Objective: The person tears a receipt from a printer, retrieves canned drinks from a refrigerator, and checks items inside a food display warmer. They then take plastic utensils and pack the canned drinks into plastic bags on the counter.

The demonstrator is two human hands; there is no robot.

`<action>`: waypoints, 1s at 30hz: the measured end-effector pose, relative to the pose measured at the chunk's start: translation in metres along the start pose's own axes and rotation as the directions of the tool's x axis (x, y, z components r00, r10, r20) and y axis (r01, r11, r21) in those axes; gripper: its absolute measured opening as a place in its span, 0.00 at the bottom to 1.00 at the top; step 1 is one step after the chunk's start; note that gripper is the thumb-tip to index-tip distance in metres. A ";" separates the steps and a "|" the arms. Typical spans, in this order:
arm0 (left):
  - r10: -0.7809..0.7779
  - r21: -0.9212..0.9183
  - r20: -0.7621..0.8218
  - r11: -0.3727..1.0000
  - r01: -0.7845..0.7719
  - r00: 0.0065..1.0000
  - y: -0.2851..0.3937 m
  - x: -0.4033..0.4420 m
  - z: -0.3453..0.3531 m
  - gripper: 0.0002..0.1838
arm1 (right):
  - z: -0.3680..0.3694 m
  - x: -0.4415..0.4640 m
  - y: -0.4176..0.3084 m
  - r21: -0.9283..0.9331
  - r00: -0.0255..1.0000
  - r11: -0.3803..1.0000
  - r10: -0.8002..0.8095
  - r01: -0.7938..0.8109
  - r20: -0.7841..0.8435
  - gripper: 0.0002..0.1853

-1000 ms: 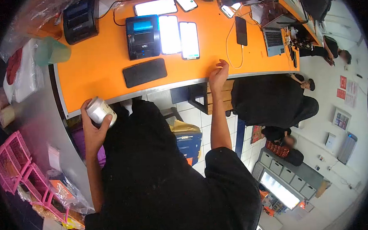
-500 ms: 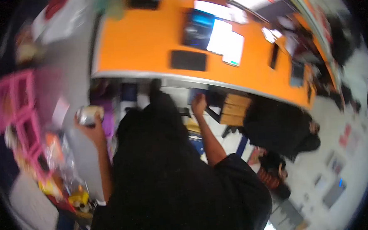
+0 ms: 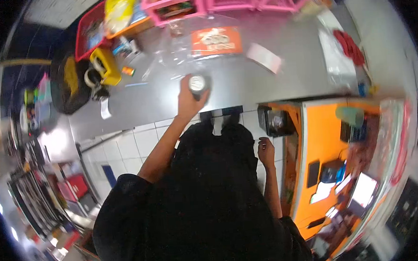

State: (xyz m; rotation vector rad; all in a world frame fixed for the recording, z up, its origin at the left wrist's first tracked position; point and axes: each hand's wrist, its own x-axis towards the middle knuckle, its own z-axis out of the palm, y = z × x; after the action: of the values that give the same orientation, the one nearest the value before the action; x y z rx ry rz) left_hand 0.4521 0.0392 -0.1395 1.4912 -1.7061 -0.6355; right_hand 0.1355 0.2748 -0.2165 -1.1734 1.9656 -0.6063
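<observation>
While the left hand (image 3: 188, 101) holds the silvery can (image 3: 197, 84) at the near part of the metal counter (image 3: 244, 86), its thumb is on one side and its fingers on the other, clamped around it; whether the can's base touches the counter, I cannot tell; beyond it lies an orange-labelled packet (image 3: 216, 41) in clear plastic, with a pale paper slip (image 3: 264, 58) to its right; farther back stand the pink baskets (image 3: 234, 1); to the left are a yellow holder (image 3: 105, 67) and, behind it, a red basket (image 3: 78, 45); at the counter's right end lies a red cloth (image 3: 349, 46) on whitish plastic (image 3: 334, 67). The right hand (image 3: 266, 151) hangs low beside the dark clothing, its fingers curled in together; nearest to it is the orange desk (image 3: 320, 124), bearing a dark phone (image 3: 313, 173).
</observation>
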 end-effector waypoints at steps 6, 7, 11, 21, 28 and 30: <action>-0.004 -0.017 -0.076 1.000 0.003 0.997 -0.025 -0.009 -0.012 0.38 | 0.008 0.059 -0.136 -0.139 0.879 0.931 -0.260 0.338 0.399 0.10; 0.015 -0.044 -0.081 0.999 -0.018 0.997 -0.025 -0.011 -0.019 0.38 | 0.013 0.068 -0.152 -0.157 0.823 0.882 -0.333 0.445 0.461 0.10; -0.077 -0.116 -0.123 0.991 0.063 0.989 -0.045 -0.022 -0.024 0.39 | 0.032 0.087 -0.236 -0.193 0.590 0.703 -0.379 0.684 0.713 0.12; -0.529 -0.852 -0.097 0.481 0.205 0.843 -0.071 -0.131 -0.229 0.24 | 0.231 -0.020 -0.443 0.297 0.004 0.837 -0.336 0.461 0.942 0.10; -0.726 -0.952 -0.295 0.167 -0.257 0.621 -0.152 -0.288 -0.389 0.26 | 0.482 -0.179 -0.487 0.315 -0.264 0.935 -0.267 0.164 0.927 0.12; -0.768 -0.895 -0.436 0.318 -0.312 0.469 -0.174 -0.324 -0.416 0.28 | 0.539 -0.223 -0.493 0.291 -0.197 0.910 -0.240 0.295 0.951 0.13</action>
State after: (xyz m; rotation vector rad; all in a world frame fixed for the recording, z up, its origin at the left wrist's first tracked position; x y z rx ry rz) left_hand 0.8972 0.3695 -0.1061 0.8512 -0.0179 -0.6704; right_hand 0.8907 0.2322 -0.1109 -1.3896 0.2484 0.2744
